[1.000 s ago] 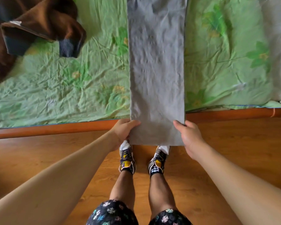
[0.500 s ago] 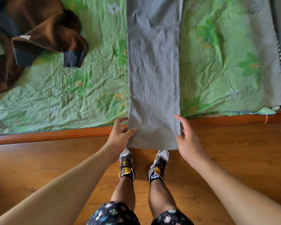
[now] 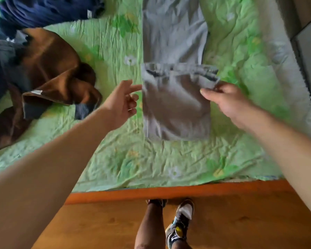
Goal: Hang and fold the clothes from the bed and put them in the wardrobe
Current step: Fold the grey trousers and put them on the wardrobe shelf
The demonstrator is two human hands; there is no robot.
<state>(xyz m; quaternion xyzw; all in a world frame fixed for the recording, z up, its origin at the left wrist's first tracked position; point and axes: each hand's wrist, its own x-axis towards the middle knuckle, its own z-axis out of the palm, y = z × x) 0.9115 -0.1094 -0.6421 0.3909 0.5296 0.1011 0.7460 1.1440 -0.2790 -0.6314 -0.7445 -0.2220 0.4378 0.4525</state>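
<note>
Grey trousers [image 3: 174, 42] lie lengthwise on the green flowered bedspread [image 3: 115, 159]. Their lower end is folded up over the rest, with the hems lying across the middle of the garment. My right hand [image 3: 224, 103] pinches the right corner of the folded end between thumb and fingers. My left hand [image 3: 123, 103] hovers just left of the fold's left edge, fingers loosely spread, and holds nothing. The image is motion-blurred.
A brown garment with ribbed dark cuffs [image 3: 48, 78] lies crumpled at the left, dark blue clothes [image 3: 43, 11] behind it. The bed's orange wooden edge [image 3: 169, 192] runs along the front, wooden floor below. A grey piece of furniture [image 3: 309, 42] stands at the right.
Both hands lifted the trousers' hanging end off the bed edge and folded it up onto the bed. My left hand has let go of the cloth. The camera has tilted further over the bed.
</note>
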